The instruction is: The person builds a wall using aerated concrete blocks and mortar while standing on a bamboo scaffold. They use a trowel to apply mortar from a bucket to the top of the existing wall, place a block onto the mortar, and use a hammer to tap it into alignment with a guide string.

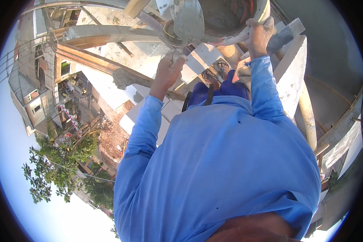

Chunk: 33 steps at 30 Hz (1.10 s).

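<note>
At the top, a trowel (188,20) with a grey, mortar-smeared blade reaches over the edge of a bucket. My left hand (169,72) is closed in a fist below the blade, around what appears to be its handle, which the fingers hide. The round bucket (263,10) has wet grey mortar (222,18) inside. On its right side, my right hand (259,35) grips the rim with bent fingers. Close by that hand lies a hand saw (285,37) with a toothed blade and an orange handle (242,69).
Pale blocks (203,58) lie around my sandalled feet (215,72). A tall light block (291,76) and a wooden pole (307,115) stand on the right. Timber beams (97,60) cross at left, high above ground with houses (36,97) and a tree (64,161).
</note>
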Each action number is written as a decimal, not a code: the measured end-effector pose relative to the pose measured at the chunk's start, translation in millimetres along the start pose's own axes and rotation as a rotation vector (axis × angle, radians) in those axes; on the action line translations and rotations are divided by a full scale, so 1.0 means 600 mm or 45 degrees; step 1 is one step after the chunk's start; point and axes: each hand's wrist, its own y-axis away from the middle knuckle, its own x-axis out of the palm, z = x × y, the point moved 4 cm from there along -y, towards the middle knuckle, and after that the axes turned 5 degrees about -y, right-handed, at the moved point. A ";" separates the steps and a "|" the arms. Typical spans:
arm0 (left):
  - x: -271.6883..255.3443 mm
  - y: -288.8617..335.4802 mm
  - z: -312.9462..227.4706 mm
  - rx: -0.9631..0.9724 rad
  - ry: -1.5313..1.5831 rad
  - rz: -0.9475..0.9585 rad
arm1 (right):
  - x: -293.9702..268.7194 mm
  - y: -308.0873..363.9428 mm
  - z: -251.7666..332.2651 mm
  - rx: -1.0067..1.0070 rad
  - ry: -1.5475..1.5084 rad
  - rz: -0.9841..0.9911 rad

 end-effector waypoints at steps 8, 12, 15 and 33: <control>-0.076 0.086 0.143 -0.364 -0.902 0.238 | 0.015 0.039 0.024 -0.006 0.050 -0.077; -0.163 0.102 0.030 -0.322 -1.179 0.036 | 0.025 0.031 0.037 -0.179 0.353 0.004; -0.186 0.028 -0.062 -0.005 -1.533 0.022 | 0.028 0.026 -0.030 -0.354 0.454 0.081; -0.100 -0.107 -0.149 0.186 -1.041 0.763 | 0.040 0.053 0.024 -0.696 0.621 0.146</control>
